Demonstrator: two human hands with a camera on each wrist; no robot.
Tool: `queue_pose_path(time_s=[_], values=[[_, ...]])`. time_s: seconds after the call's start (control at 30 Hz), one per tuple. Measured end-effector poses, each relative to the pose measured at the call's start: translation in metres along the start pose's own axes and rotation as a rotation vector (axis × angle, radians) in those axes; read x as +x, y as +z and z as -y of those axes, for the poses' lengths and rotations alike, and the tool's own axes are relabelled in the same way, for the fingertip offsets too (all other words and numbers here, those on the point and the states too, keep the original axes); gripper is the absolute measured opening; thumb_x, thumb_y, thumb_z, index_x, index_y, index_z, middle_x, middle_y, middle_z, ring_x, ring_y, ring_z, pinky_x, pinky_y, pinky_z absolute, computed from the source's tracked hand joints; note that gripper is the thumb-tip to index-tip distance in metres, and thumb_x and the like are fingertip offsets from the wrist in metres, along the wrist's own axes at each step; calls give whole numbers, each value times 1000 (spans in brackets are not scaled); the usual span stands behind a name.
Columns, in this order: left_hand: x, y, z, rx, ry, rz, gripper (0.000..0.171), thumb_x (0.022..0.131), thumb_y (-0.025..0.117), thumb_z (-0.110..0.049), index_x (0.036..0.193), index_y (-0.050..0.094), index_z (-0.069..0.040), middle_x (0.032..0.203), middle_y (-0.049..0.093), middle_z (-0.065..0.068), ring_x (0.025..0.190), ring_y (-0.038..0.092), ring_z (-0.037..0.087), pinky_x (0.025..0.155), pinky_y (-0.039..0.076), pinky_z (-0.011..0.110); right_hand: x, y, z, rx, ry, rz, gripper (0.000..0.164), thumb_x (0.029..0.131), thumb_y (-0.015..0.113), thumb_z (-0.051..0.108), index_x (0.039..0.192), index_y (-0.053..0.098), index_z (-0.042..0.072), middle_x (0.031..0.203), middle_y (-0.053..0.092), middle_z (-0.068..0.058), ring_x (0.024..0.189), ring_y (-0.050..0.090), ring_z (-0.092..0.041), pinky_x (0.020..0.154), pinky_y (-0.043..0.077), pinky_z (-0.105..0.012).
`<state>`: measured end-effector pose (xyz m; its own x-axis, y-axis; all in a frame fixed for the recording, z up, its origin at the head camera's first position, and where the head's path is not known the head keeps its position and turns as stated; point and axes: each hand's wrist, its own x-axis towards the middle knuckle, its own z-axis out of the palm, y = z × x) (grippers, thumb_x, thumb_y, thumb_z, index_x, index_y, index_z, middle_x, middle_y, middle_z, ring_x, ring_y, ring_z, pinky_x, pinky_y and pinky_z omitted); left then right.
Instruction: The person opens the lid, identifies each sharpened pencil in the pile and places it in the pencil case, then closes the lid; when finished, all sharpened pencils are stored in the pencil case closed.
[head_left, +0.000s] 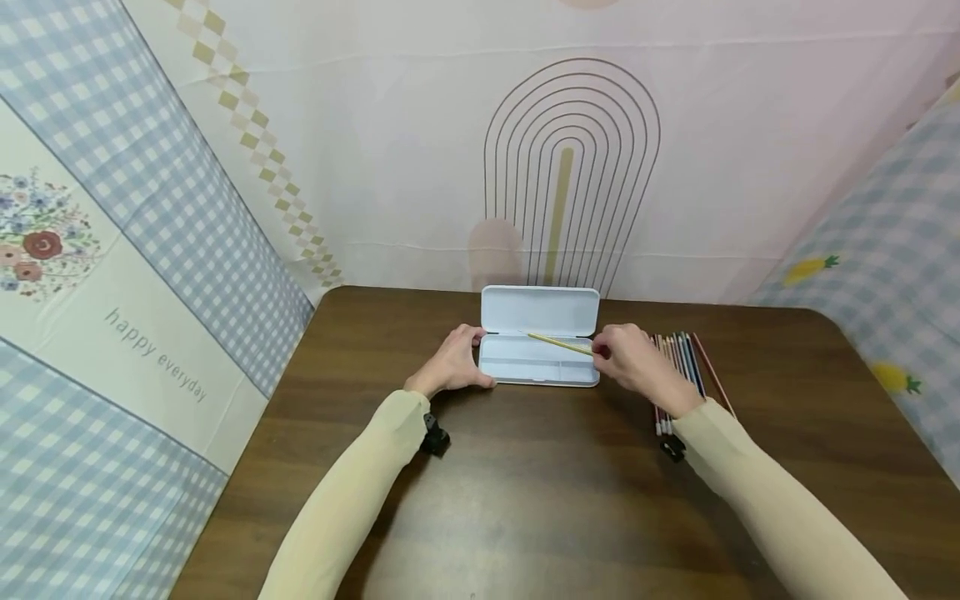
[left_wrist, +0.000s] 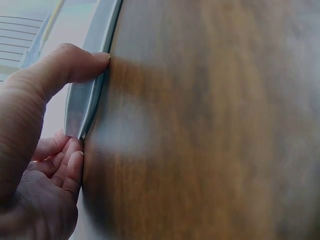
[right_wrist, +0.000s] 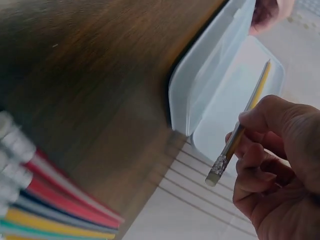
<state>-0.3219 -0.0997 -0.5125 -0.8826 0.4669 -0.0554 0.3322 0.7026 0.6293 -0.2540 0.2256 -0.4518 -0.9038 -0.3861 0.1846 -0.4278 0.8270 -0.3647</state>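
In the head view, the right hand pinches a yellow pencil by its end, and the shaft points leftward from the fingertips over the open pencil case, its tip near the hinge. The left hand holds the case's left end, thumb at the front corner and fingers at the back, spread across its depth. The raised lid stands behind the tray, and a group of pencils lies on the table to the right, partly behind the right wrist. In the left wrist view, the thumb presses the case's front edge while the other fingers bend against its end. In the right wrist view, the yellow pencil sits between thumb and fingers, held narrow; its eraser pokes out on one side of the grip, its sharpened tip extends on the other.
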Motion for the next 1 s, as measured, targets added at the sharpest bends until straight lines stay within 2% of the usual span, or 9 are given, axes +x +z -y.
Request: queue_pose_path(time_s=[0.17, 0.37, 0.7, 1.0], values=[[1, 0, -1, -13, -4, 1, 93, 76, 94, -25, 153, 51, 3, 150, 55, 22, 139, 54, 35, 123, 46, 47, 15, 11, 5, -18, -34, 49, 15, 94, 72, -4, 82, 76, 2, 80, 68, -9, 74, 56, -17, 66, 50, -32], [2, -1, -3, -18, -13, 2, 94, 77, 94, -25, 154, 50, 2, 150, 55, 21, 139, 53, 34, 124, 46, 47, 30, 20, 7, -77, -61, 99, 15, 98, 71, -2, 86, 78, 1, 83, 71, -11, 72, 56, -16, 66, 52, -30], [3, -1, -2, -16, -15, 3, 93, 77, 95, -25, 154, 50, 2, 150, 55, 21, 140, 53, 33, 123, 46, 46, 49, 30, 5, -110, -154, 140, 22, 96, 69, -6, 77, 76, 3, 78, 70, -10, 72, 51, -15, 68, 50, -31], [0, 0, -1, -20, -19, 5, 91, 77, 95, -24, 152, 51, 3, 149, 55, 21, 138, 54, 34, 122, 47, 46, 59, 29, 5, -73, -121, 257, 11, 98, 74, -1, 92, 83, 2, 95, 81, -13, 82, 65, -18, 80, 62, -39]])
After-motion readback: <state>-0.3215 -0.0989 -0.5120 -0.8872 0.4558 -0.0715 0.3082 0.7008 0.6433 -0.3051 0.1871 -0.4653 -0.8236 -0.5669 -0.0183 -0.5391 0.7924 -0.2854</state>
